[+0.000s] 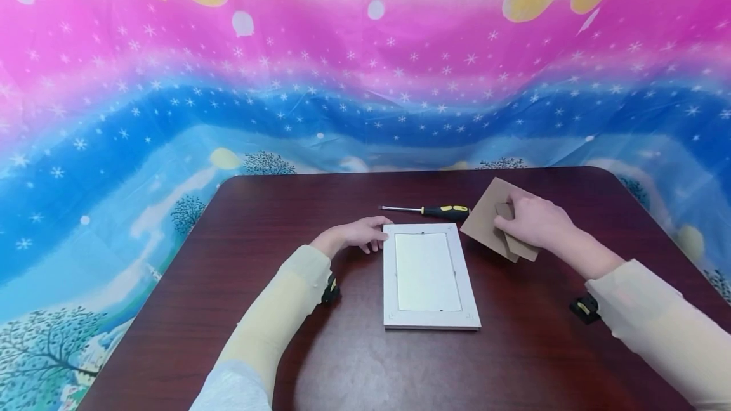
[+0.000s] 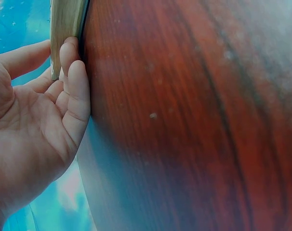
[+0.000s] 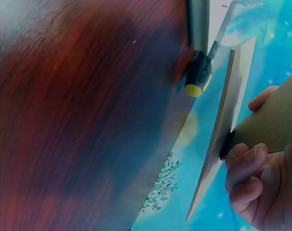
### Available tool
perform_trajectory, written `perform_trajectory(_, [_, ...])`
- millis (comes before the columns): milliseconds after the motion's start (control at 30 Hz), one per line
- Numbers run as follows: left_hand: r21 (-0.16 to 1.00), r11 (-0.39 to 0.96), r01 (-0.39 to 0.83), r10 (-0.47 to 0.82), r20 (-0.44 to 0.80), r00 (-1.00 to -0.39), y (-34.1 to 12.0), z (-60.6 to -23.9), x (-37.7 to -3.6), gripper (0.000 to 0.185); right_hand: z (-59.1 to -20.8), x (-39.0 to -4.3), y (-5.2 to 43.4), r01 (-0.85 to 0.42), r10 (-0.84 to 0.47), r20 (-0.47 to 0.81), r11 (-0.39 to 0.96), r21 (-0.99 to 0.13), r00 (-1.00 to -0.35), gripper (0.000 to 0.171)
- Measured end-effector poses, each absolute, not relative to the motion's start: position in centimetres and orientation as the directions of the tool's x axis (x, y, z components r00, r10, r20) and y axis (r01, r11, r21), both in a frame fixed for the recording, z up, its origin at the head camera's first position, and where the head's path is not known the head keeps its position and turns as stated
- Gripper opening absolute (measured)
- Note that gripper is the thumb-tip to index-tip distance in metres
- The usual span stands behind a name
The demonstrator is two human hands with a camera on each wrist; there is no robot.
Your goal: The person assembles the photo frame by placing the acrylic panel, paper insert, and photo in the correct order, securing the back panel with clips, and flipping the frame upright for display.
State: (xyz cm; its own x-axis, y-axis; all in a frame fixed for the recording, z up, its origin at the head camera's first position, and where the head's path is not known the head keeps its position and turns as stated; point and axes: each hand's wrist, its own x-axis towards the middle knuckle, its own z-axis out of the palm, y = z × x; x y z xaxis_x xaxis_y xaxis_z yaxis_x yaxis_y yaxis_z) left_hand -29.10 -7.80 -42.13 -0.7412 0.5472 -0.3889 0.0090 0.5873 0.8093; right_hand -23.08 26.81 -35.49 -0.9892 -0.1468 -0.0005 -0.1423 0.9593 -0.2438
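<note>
Board [image 1: 485,217] is gripped by your right hand [image 1: 539,221], toward the table's [image 1: 531,347] right edge. Your left hand [image 1: 360,235] pinches the frame [image 1: 431,319].

A white rectangular frame [image 1: 391,278] lies flat, a brown board [image 1: 485,217] with a flap [image 3: 276,120] tilted beside it.

Both arms reach fwd fr. bottom of head view, well apart, sleeved almost to the wrists. L arm [image 1: 280,319] angles up & R; L wrist [image 1: 328,241] bare past the cuff, L hand [image 1: 360,234] pointing inward. L fingers [image 2: 77,89] bent, L thumb [image 2: 28,58] on opp. side; L palm [image 2: 37,125] shows in L wrist view. R arm [image 1: 657,313] comes in fr. lower R, angling up & L. R wrist [image 1: 596,255] also bare; R hand [image 1: 539,219] back-up, R fingers [image 3: 246,168] curled in a grip, tips visible in R wrist view.
</note>
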Motion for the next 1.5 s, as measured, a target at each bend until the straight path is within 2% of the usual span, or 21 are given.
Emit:
perform_trajectory(533, [0.819,0.573,0.009,0.552,-0.378,-0.744,-7.8,-42.1,-29.1,0.037,-34.4,-22.4,24.4,-0.210,-0.212,0.014,0.958,-0.194,-0.977,0.042])
perform_trajectory(967, [0.816,0.577,0.008,0.555,-0.385,-0.737,-7.8,-42.1,-29.1,0.037,-34.3,-21.9,22.9,-0.235,-0.240,-0.013,0.958,-0.166,-0.971,0.050])
perform_trajectory(1500, [0.816,0.578,0.012,0.552,-0.380,-0.742,-7.8,-42.0,-29.0,0.038,-34.5,-20.7,21.0,-0.299,-0.302,-0.009,0.946,-0.123,-0.953,0.046])
